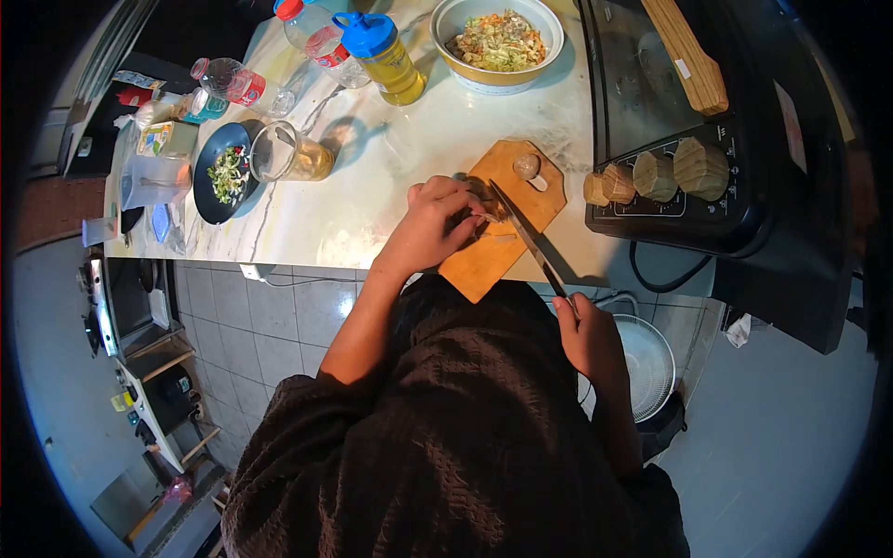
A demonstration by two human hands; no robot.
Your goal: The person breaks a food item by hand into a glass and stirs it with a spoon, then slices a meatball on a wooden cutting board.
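A wooden cutting board [479, 271] lies at the counter's front edge, its near corner jutting past it. My right hand [589, 337] is closed round the handle of a knife [537, 244], whose blade slants up and left over the board. Fingers curled, my left hand [435, 219] presses a small brown piece of food [485, 197] on the board, close beside the blade; its kind is partly hidden by my fingers. Thin cut strips [498, 238] lie just below the blade. Near the board's far end sits a round brownish piece, perhaps a mushroom [526, 166].
A bowl of shredded food [446, 58] stands at the back. Left are a blue-capped oil bottle [395, 70], plastic bottles [244, 88], a glass jug [290, 156] and a dark plate of chopped greens [206, 191]. A black oven [670, 200] with wooden knobs borders the right.
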